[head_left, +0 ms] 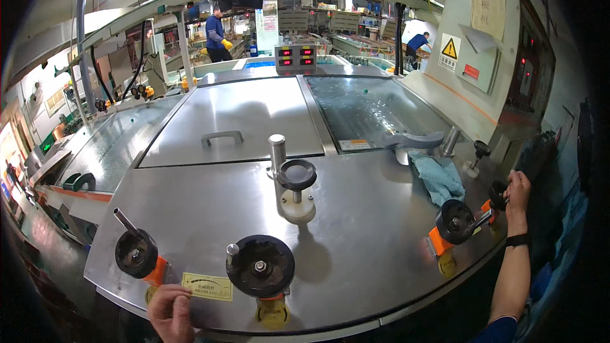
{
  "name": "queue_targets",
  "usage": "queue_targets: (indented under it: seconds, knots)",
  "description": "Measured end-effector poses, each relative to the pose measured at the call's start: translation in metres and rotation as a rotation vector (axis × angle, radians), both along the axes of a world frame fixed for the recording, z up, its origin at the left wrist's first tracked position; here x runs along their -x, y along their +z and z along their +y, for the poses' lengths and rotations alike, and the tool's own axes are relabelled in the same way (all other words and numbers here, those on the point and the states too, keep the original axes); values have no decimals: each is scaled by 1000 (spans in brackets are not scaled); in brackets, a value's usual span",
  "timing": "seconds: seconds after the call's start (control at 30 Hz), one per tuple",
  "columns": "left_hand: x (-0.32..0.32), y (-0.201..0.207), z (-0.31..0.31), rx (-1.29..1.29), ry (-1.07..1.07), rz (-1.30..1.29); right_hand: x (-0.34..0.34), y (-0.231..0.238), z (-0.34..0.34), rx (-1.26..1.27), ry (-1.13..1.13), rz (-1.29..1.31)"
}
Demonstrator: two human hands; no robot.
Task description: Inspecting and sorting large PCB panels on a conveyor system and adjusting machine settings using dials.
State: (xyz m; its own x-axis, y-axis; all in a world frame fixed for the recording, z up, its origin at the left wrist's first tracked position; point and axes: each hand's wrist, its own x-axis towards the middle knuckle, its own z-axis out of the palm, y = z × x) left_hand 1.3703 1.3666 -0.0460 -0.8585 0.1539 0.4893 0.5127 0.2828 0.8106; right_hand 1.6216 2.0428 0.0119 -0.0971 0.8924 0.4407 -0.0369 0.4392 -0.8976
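At the lower left, my left hand (171,314) is closed, fingers curled at the machine's front edge, beside a yellow label (207,286). What it holds, if anything, is hidden. My right hand (519,194) reaches along the right edge and grips a small black handwheel (498,195) on an orange mount. Just left of that is a larger black handwheel (455,221) with a metal crank handle. Two more handwheels stand near my left hand: one with a steel crank (136,253), and a bigger one (260,267) with a short knob.
The steel machine top (203,216) carries a lid (248,117) with a grey handle, and a clear window (375,105). A blue cloth (438,178) lies near a grey curved handle (416,140). A black knob (297,175) rises mid-top. Two people work farther back.
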Motion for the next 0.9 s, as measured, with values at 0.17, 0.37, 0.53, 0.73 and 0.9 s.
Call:
queue_targets:
  seconds: [0.17,0.37,0.53,0.73,0.9]
  knots:
    - [57,31,-52,65,524,325,-8,-17,34,-58,-22,8]
    - [117,95,-50,369,114,73,-8,-20,30,-88,-66,-6]
    - [118,84,-70,115,35,-144,-12,-23,34,-121,-101,-28]
    - [79,76,-34,185,32,129,-1,-13,24,-112,-65,20]
    - [111,88,-66,299,196,26,-14,-22,28,-106,-44,15]
